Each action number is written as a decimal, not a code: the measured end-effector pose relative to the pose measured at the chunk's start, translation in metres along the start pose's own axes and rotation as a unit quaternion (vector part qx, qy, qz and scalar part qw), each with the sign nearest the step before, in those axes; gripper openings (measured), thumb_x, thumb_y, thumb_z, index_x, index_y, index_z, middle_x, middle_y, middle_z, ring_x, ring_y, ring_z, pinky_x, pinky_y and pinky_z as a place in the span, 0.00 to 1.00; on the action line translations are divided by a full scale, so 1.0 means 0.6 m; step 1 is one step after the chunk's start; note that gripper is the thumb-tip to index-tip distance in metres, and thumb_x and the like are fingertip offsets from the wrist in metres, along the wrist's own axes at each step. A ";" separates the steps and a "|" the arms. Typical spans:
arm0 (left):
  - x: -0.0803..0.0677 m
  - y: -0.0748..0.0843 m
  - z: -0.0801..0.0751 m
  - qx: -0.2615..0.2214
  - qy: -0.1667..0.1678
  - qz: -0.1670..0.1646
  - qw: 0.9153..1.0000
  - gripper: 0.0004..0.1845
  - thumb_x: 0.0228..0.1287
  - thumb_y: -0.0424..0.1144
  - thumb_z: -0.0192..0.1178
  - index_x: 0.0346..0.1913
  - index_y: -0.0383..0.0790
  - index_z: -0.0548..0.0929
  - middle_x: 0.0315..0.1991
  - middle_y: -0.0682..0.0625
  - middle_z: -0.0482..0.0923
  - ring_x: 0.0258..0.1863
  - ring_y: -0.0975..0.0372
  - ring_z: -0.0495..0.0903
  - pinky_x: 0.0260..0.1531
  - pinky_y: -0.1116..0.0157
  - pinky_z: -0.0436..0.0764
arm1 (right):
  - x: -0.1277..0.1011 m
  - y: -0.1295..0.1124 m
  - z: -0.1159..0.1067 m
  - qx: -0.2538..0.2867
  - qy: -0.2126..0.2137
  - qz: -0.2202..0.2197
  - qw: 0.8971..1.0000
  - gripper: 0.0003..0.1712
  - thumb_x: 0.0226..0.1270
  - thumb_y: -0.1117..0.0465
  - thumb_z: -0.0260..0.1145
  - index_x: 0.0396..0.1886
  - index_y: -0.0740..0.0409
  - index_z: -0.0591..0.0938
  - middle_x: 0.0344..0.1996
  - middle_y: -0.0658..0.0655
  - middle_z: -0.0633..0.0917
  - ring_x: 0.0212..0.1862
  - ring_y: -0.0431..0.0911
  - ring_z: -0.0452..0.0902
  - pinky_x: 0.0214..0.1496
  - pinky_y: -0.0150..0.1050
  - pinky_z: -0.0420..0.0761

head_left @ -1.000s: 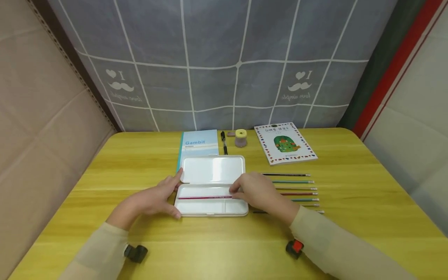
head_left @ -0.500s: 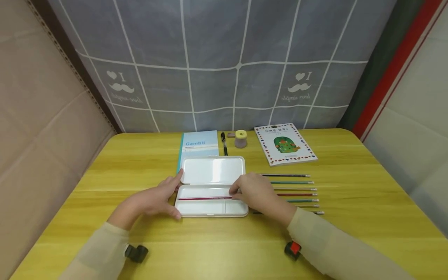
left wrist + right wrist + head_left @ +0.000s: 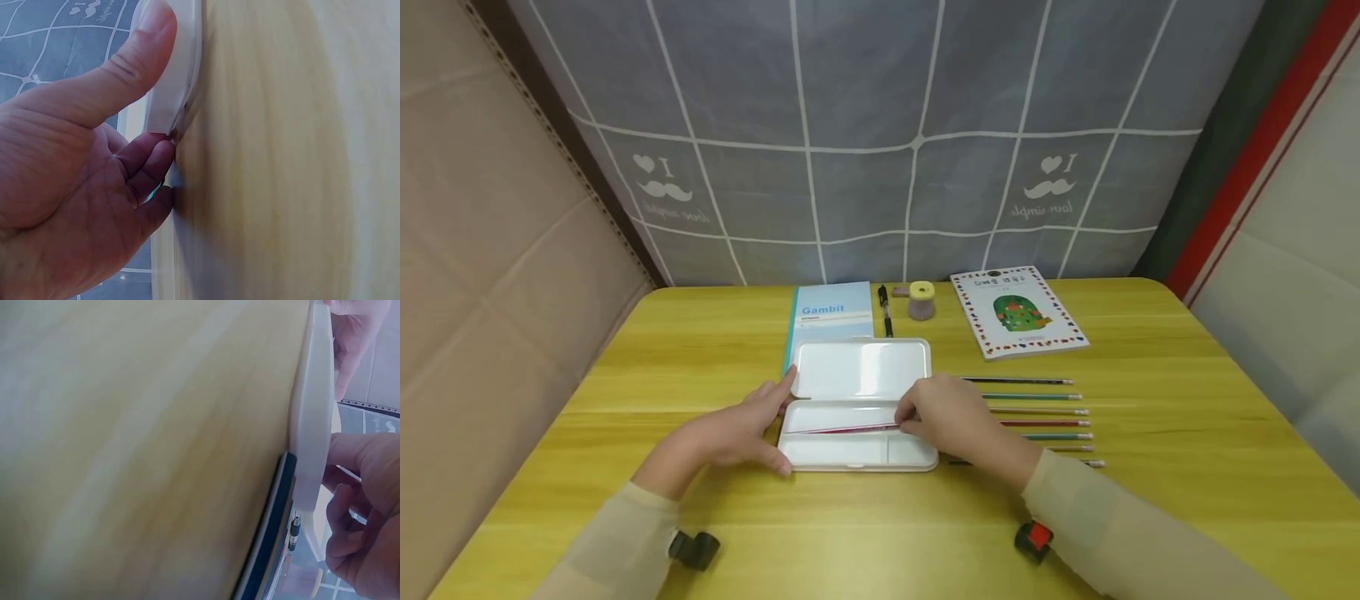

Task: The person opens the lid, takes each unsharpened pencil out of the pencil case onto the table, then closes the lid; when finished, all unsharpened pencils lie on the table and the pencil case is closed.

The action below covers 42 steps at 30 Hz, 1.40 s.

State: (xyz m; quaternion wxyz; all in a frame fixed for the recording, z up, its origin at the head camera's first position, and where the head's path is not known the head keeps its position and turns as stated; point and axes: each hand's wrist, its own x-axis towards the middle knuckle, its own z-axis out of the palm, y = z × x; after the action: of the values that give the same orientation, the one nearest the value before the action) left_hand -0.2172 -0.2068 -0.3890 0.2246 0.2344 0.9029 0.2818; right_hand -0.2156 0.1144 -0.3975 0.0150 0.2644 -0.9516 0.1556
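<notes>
Yellow wooden surface (image 3: pixel 1150 467), backed by a grey checked cloth (image 3: pixel 865 125) hung behind it. Near the middle, an open white pencil case (image 3: pixel 857 450), lid laid flat toward the far side, tray toward the near side. At the far edge, a blue notebook (image 3: pixel 831 312) marked Gambit, partly under the lid, and to its right a picture book (image 3: pixel 1018 310) with a green figure on the cover. Left hand (image 3: pixel 730 433) at the case's left end, fingers loosely curled about it, thumb pressed along the near white rim in the left wrist view. Right hand (image 3: pixel 951 417) at the case's right end, its grip pinched on the end of a red pencil (image 3: pixel 842 430) lying lengthwise in the tray's upper compartment; exactly which fingertips meet it hard to make out. Right of the case, a row of pencils (image 3: pixel 1037 417) lying parallel on the surface. Farther back, a yellow-topped sharpener (image 3: pixel 921 300) and just left of it a black pen (image 3: pixel 885 310).
</notes>
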 end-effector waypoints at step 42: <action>-0.002 0.008 -0.003 0.011 -0.001 -0.006 1.000 0.77 0.52 0.53 0.79 0.82 0.33 0.26 0.73 0.35 0.61 0.78 0.40 0.51 0.74 0.36 0.52 | -0.122 0.222 -0.088 0.157 0.094 0.072 0.980 0.04 0.66 0.64 0.76 0.39 0.51 0.94 0.38 0.50 0.90 0.30 0.40 0.77 0.32 0.34 0.77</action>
State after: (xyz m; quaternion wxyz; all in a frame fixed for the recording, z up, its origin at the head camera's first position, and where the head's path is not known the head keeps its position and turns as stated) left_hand -0.2158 -0.2044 -0.3847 0.2250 0.2315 0.9071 0.2702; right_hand -0.2231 0.2750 -0.3938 0.0516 0.1789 -0.9262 0.3280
